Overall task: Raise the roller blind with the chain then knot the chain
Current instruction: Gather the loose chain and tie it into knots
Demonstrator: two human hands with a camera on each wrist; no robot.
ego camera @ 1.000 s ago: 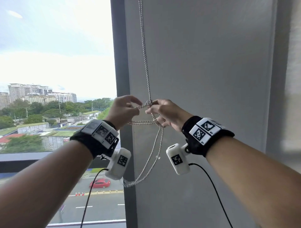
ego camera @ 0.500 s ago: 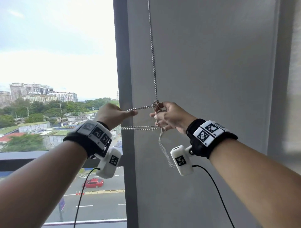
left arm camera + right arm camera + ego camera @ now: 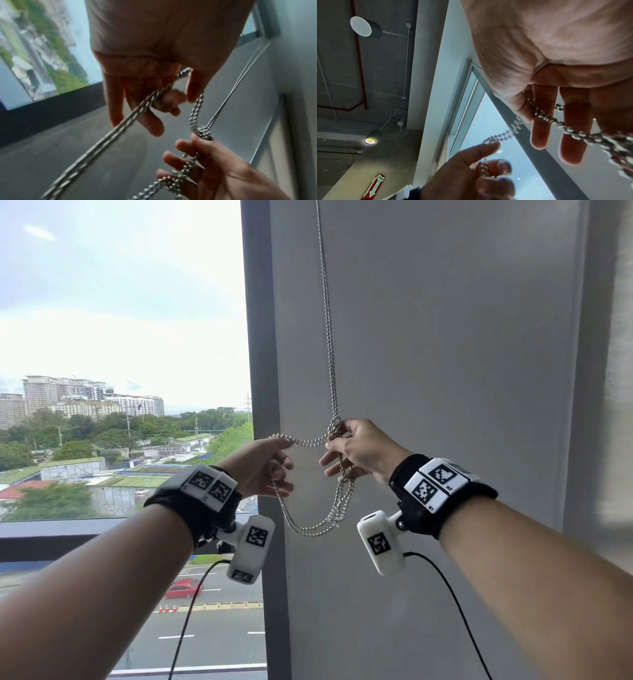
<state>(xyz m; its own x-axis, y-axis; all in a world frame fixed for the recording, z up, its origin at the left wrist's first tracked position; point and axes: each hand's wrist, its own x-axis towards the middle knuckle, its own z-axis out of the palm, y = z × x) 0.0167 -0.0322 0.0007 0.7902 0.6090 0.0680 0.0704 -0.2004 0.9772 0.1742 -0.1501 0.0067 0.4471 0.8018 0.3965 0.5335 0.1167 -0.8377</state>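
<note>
Both grips pinch the chain [image 3: 329,344]: left hand [image 3: 261,465] a slack span, right hand [image 3: 364,451] the knot [image 3: 335,429]. Grey wall [image 3: 445,337] beside window [image 3: 120,337]. Red arrow sign [image 3: 374,187] reads "FIRE".

The head view looks forward at the window frame [image 3: 262,337] from arm's reach, while both wrist views look closely along the palms, sharing the chain [image 3: 328,320].

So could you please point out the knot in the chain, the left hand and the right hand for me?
knot [image 3: 335,426]: head view, on the bunched beads just above the right thumb.
left hand [image 3: 262,465]: head view, on the back of the hand.
right hand [image 3: 368,451]: head view, on the back of the hand.
</note>
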